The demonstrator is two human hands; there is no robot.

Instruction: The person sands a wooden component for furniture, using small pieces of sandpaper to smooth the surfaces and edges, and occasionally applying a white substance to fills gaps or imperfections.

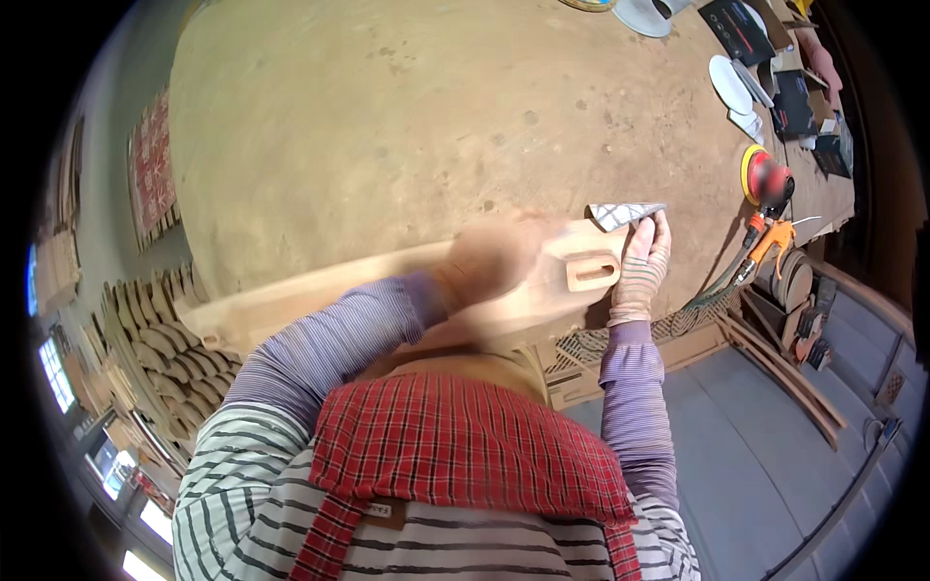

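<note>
A long pale wooden board (pixel 310 287) lies along the near edge of the worktable, with a slotted, rounded block shape (pixel 578 281) at its right end. My left hand (pixel 494 257) is over the middle of the board, smeared by motion, so its fingers cannot be made out. Next to the board's right end, my right hand (pixel 642 274) wears a pale striped glove. Its fingers are closed at a folded piece of sandpaper (pixel 620 215) with a white patterned back, which sticks out over the board's corner.
The large brown worktable (pixel 387 136) carries a red and yellow disc sander (pixel 760 176) and an orange air blow gun (pixel 775 240) with hoses at the right. Beyond them are white sanding discs (pixel 729 85) and dark boxes (pixel 794 105). Curved wooden parts (pixel 165 339) are stacked at the left.
</note>
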